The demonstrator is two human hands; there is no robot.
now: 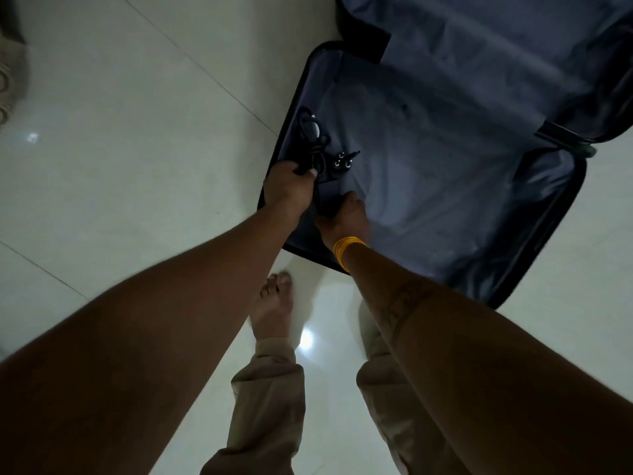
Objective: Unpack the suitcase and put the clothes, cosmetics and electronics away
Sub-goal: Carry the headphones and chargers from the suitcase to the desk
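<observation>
Item: black power cable [313, 145], suitcase [445, 166] corner. My left hand [287, 185] grips it; right hand [346, 214] grip unclear. Gather plugs [344, 159] w/ loops before lifting, I'd say.

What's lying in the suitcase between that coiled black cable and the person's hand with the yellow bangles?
In the head view, a black plug with metal pins lies on the suitcase lining between the coiled black cable and the right hand.

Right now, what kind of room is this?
Probably a room at home: glossy pale floor tiles, an open suitcase lying on them, and a barefoot person lifting out black cables.
</observation>
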